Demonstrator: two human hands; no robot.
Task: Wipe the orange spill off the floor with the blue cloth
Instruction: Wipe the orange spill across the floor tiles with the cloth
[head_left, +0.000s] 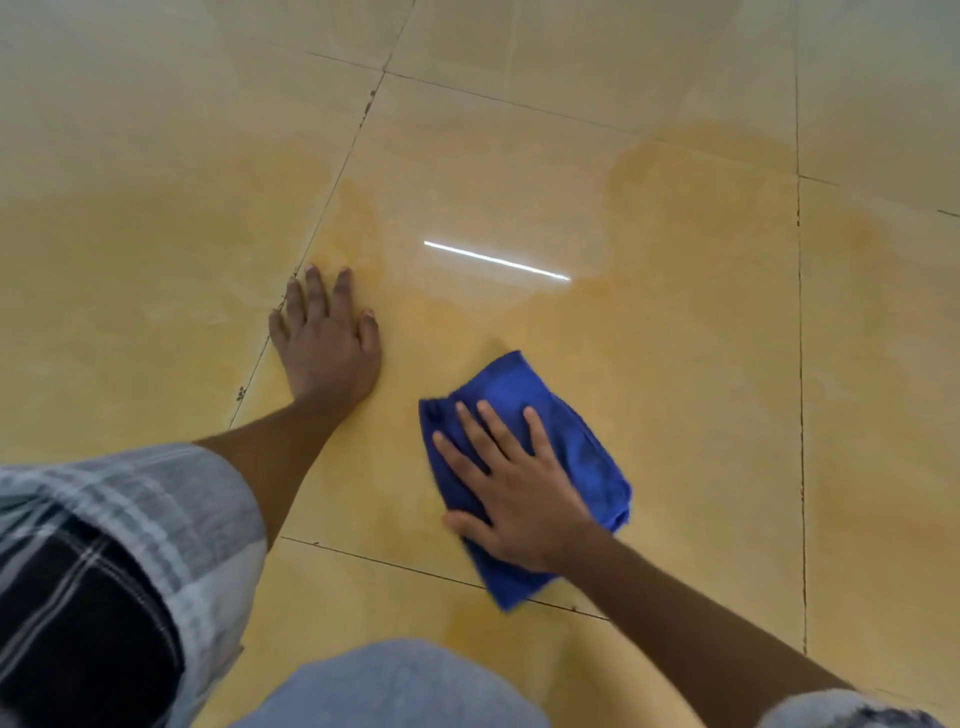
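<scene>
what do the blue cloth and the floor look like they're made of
The crumpled blue cloth under the right hand looks like soft microfibre or terry: matte, slightly fuzzy, folding in thick creases. The beige tiled floor looks like polished ceramic or porcelain tile, possibly stone: dark grout lines split it into large squares, and its gloss mirrors a strip light. The orange film looks wet and thin.

Plaid sleeve (130, 499), denim knee (395, 686) (pale blue), light streak reflection (496, 261)
</scene>
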